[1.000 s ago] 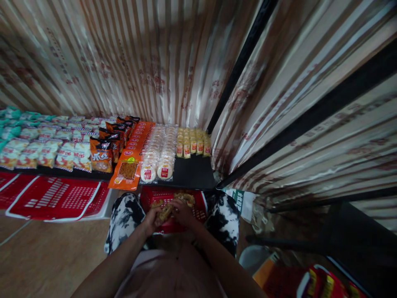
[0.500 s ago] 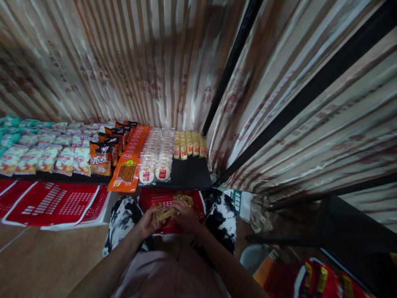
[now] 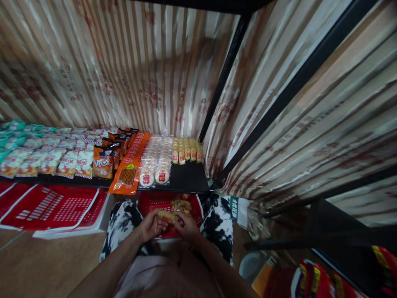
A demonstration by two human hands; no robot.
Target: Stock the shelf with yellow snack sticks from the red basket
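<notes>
Gripping one snack pack (image 3: 165, 215) with left hand (image 3: 151, 226) and right hand (image 3: 185, 225) together, above red basket (image 3: 155, 199), shelf (image 3: 189, 178) at twelve o'clock.

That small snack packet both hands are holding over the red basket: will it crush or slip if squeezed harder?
The snack packet looks small and probably light, pinched between the left hand and right hand. Its glossy wrap may be slippery. The contents look baked and crumbly, so hard squeezing could likely break them. The red basket sits just beneath.
</notes>
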